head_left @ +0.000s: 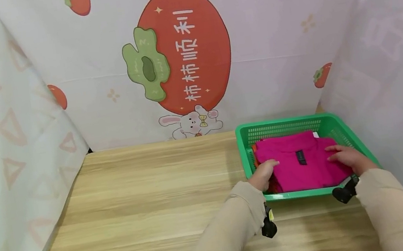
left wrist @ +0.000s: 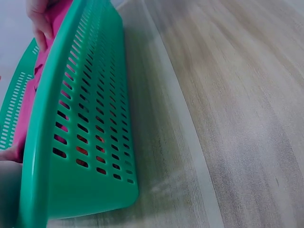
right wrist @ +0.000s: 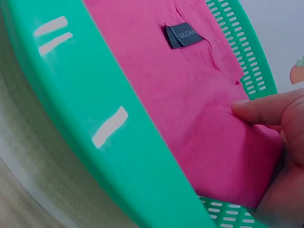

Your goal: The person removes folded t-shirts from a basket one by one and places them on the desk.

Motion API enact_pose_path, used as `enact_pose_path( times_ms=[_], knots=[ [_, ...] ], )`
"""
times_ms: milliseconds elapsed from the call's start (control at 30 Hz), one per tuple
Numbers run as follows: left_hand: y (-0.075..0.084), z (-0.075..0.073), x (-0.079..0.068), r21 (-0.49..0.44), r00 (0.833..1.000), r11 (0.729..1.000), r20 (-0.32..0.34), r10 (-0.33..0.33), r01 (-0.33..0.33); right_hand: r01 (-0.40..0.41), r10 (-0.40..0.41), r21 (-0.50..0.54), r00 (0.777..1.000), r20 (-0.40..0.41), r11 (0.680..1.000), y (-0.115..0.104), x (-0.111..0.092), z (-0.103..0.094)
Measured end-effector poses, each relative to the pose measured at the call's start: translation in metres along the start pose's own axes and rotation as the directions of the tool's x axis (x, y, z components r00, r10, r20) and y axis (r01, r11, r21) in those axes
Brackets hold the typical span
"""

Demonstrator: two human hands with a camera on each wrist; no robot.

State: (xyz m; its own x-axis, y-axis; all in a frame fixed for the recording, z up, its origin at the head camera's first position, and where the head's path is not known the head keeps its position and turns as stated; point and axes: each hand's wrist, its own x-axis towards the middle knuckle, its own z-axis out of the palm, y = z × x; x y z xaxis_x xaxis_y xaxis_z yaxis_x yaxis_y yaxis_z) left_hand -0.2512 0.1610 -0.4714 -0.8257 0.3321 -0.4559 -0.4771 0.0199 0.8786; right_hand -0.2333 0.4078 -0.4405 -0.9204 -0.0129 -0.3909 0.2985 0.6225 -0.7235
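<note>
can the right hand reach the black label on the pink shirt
Likely yes: the black label lies uncovered on top of the pink shirt, and nothing visible stands between it and the right hand, which touches the shirt's right side.

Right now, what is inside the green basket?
A folded pink garment lies on top, with orange material showing at its left edge and something white behind it. What lies underneath is covered.

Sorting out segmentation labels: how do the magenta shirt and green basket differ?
The magenta shirt is folded cloth; the green basket has slotted walls.
The shirt carries a dark neck label; the basket shows none.
The shirt lies inside the basket; the basket sits on the wooden table.
Shared: each is mainly one colour.
</note>
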Motion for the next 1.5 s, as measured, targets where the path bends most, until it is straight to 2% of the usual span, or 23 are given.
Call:
enact_pose_path(
  times_ms=[200,267,433,667,800,933,1033,1200,1500],
  knots=[
    [0.001,-0.001,-0.001,0.198,0.992,0.975,-0.063,0.112,-0.098,0.057,-0.058,-0.034,0.998,-0.022,0.998,0.001,0.000,-0.002],
    [0.002,-0.001,-0.002,0.233,0.988,0.966,-0.076,0.136,-0.115,0.082,-0.083,-0.039,0.996,-0.035,0.996,0.001,0.000,-0.003],
    [0.008,-0.004,-0.005,0.242,0.980,0.956,-0.068,0.185,-0.164,0.119,-0.119,-0.012,0.992,-0.050,0.993,-0.002,-0.004,-0.005],
    [0.017,-0.016,-0.010,0.261,0.976,0.943,-0.015,0.218,-0.207,0.143,-0.141,0.019,0.987,-0.078,0.989,-0.013,-0.014,-0.005],
    [0.023,-0.026,-0.012,0.198,0.968,0.949,0.004,0.250,-0.246,0.157,-0.153,0.030,0.983,-0.101,0.987,-0.020,-0.019,-0.005],
    [0.030,-0.040,-0.017,0.035,0.961,0.962,0.055,0.270,-0.272,0.182,-0.174,0.070,0.979,-0.108,0.981,-0.030,-0.026,-0.002],
    [0.034,-0.055,-0.023,-0.030,0.958,0.963,0.103,0.269,-0.267,0.215,-0.203,0.114,0.973,-0.112,0.970,-0.037,-0.030,0.004],
    [0.037,-0.083,-0.037,-0.010,0.947,0.957,0.144,0.287,-0.289,0.268,-0.250,0.179,0.961,-0.117,0.947,-0.053,-0.032,0.021],
    [0.055,-0.132,-0.062,0.049,0.950,0.950,0.063,0.306,-0.309,0.291,-0.267,0.301,0.956,-0.119,0.908,-0.091,-0.027,0.061]
  ],
)
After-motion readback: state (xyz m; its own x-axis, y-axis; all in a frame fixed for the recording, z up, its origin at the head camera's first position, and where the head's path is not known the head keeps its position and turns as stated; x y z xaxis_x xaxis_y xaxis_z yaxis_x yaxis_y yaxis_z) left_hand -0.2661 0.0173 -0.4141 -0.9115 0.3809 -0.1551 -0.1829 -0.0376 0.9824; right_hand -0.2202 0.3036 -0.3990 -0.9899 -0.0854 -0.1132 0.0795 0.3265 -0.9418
